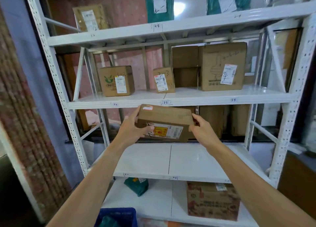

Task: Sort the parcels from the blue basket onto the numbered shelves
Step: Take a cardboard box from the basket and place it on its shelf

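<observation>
plainly the cardboard parcel (165, 115) is hanging in mid-air between both hands, in front of the rack, just below the edge of the shelf marked 3-3 (165, 102) and above the white shelf (196, 158) under it. the left hand (131, 129) is gripping its left end, thumb lying across the labelled face and fingers curling round the top corner. the right hand (203, 129) is gripping the right end, fingers wrapping behind it. its edges are showing square and uncrushed under that hold, so it is probably stiff and fairly light, though the weight is only a guess. a yellow-and-red sticker on its label is possibly warning of fragile goods, but it is too blurred to read, so a gentle set-down is looking wise. the short ends are offering the surest hold, since taped card can be slippery. round about, brown boxes are standing on the shelf above, among them a large box marked 4 (224, 66), and the blue basket (118, 216) is sitting at the bottom edge with a teal bag (107, 221) inside
</observation>
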